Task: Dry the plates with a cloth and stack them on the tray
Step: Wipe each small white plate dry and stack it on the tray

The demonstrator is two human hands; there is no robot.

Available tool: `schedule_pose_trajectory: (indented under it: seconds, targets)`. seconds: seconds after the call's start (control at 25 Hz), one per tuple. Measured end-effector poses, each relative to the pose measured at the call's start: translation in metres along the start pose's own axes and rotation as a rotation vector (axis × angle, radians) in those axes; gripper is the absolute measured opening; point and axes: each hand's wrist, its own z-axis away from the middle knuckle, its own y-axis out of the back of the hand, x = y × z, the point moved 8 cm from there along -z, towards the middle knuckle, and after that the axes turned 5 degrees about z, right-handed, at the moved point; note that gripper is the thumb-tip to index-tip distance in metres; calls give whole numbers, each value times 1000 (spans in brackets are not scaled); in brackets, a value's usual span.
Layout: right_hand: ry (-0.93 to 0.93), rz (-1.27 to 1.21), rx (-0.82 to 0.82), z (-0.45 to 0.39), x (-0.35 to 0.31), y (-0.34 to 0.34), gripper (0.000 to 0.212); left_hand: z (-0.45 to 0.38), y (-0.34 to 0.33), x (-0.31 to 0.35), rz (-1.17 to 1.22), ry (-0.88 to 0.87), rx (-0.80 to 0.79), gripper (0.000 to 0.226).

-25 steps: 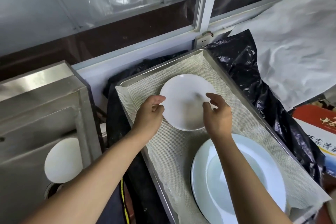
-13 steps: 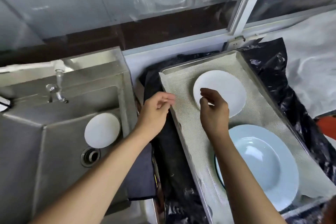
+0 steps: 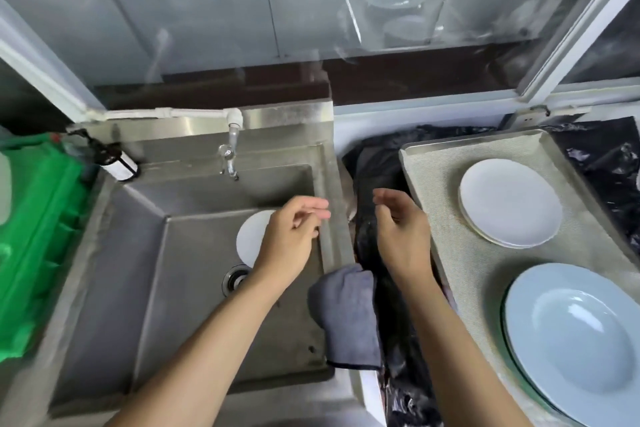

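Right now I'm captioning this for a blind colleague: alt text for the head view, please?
Two empty hands, left hand and right hand, hover between a steel sink holding one small white plate and a cloth-lined metal tray bearing stacked plates; a grey cloth drapes the sink's edge.

There is only the one view, from a camera on the person's head, looking steeply down and forward from close above, both forearms reaching up into it from the bottom edge. It faces the window wall: the steel sink [image 3: 207, 288] fills the left and middle, and the tray [image 3: 446, 218] runs off the right and bottom edges, its far left corner just in sight. The wide lens bends the window frames at the picture's sides.
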Motion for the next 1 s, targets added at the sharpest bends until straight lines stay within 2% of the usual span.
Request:
schedule_pose_trajectory:
  seconds: [0.28,0.52,0.76,1.0]
  targets:
    - [-41,72,-81,63,-22,-110,26,9,119,-29,24,63,9,25]
    - [-88,111,-95,109,-9,-184,26,14,194,-78,19,123,-17,24]
    - [-158,170,-157,129,30,-230,27,11,230,-135,-2,199,-8,25]
    - [-206,136,-184,101,108,-280,27,-18,241,-221,-58,255,77,33]
